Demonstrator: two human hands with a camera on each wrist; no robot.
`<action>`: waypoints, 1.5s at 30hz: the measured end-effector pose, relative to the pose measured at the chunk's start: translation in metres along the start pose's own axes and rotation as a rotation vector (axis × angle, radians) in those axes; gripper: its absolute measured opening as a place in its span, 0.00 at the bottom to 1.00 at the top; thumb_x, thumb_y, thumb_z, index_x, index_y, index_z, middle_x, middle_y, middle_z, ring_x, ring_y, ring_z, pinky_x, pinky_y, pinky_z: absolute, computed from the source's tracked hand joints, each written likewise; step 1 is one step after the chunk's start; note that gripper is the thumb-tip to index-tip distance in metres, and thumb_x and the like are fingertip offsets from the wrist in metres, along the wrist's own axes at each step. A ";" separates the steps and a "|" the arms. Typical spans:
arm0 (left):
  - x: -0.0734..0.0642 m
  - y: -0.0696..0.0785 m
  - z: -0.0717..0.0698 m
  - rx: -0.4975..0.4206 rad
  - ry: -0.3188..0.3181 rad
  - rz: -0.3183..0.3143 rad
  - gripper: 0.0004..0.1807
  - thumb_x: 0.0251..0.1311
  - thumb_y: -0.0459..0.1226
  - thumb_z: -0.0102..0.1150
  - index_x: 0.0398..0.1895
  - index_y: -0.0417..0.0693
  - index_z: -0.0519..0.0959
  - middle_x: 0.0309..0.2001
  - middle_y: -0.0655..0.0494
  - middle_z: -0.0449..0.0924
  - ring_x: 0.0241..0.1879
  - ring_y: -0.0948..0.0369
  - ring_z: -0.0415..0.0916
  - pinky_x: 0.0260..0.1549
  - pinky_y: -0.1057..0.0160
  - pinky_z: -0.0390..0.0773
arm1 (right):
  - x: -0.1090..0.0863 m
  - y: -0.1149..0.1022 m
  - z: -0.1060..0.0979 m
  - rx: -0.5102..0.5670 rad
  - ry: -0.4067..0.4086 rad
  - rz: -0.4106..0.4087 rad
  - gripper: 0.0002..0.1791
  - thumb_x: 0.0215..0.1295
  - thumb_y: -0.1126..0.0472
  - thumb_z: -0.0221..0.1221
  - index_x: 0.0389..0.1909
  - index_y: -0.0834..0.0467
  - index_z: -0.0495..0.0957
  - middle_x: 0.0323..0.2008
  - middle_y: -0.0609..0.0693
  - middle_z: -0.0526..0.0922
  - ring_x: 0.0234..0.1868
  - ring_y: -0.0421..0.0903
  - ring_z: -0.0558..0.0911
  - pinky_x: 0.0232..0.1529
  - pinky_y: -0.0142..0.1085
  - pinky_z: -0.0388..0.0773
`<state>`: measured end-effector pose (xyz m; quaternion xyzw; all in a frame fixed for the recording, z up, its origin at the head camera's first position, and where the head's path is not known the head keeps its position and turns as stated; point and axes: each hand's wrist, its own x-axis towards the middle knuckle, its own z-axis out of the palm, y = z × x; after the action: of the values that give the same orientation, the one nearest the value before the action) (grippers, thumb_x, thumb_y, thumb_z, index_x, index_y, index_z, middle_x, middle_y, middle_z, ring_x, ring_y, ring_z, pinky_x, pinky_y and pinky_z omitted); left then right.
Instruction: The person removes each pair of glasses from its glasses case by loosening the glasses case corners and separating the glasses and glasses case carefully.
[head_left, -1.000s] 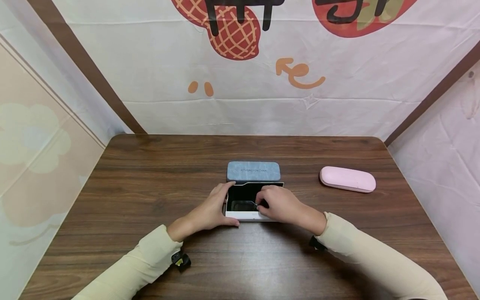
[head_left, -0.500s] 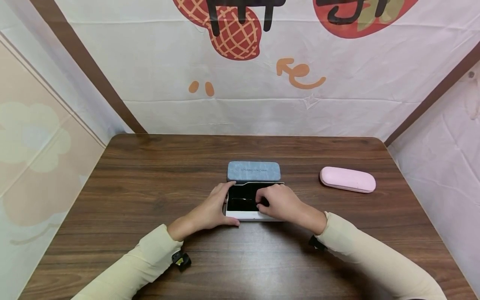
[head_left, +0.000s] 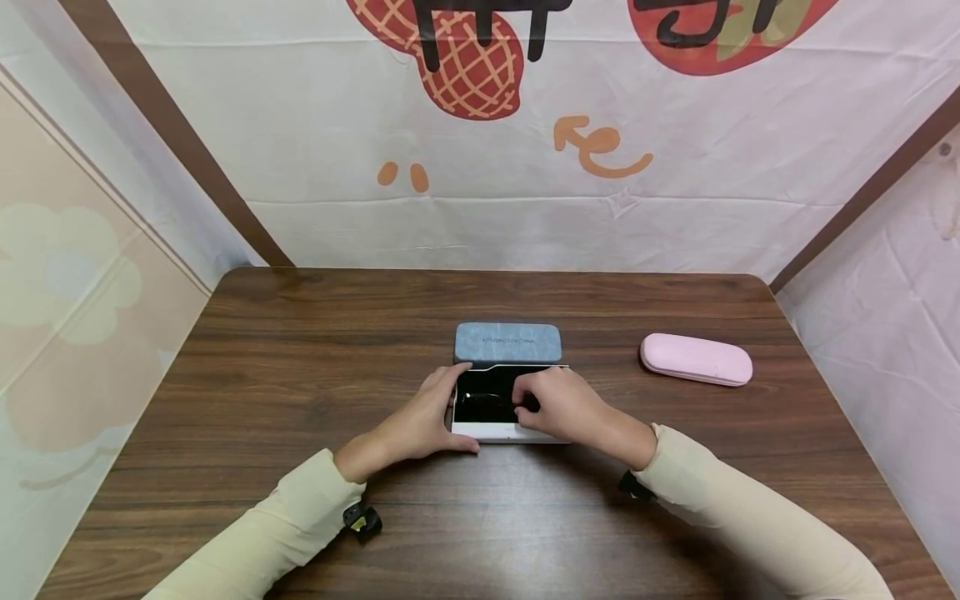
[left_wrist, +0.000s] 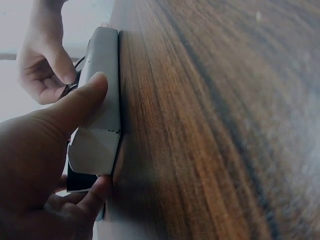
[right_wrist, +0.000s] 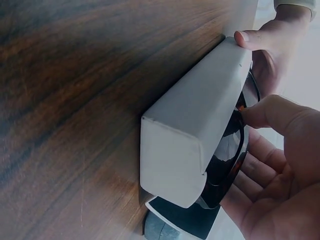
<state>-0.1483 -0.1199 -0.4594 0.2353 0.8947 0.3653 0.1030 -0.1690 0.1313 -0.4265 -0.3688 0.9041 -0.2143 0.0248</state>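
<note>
**Glossy dark-lensed glasses [right_wrist: 226, 151] pinched within an open white box-shaped case [head_left: 487, 432]**

The white case is set on a brown wood-grain tabletop [head_left: 337, 333], its black interior exposed. Its left end is gripped by the left hand [head_left: 423, 419]: the thumb is laid against the front wall, the forefinger is placed at the lid's edge, and another fingertip is pressed to the end wall. The glasses are held inside the case by the right hand [head_left: 567, 408], whose thumb and curled fingers are clamped on the frame; they are partly hidden by the front wall, and whether the lining is touched by them cannot be told.

Just behind, a pale-blue rounded rectangular case [head_left: 507, 340] marked with dark lettering is placed. Well apart to the right, a closed pink oblong case [head_left: 696, 359] is laid slightly askew. Cream sleeves [head_left: 757, 512] are worn on both arms.
</note>
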 end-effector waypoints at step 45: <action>0.001 -0.002 0.001 -0.009 0.014 0.015 0.63 0.41 0.45 0.85 0.77 0.38 0.54 0.66 0.41 0.66 0.67 0.47 0.63 0.66 0.45 0.66 | -0.009 -0.014 -0.021 0.051 0.115 -0.045 0.03 0.59 0.63 0.66 0.32 0.52 0.83 0.28 0.40 0.83 0.27 0.36 0.75 0.32 0.34 0.77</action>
<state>-0.1490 -0.1201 -0.4616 0.2388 0.8920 0.3719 0.0952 -0.1576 0.1365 -0.4029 -0.3754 0.8898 -0.2586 -0.0225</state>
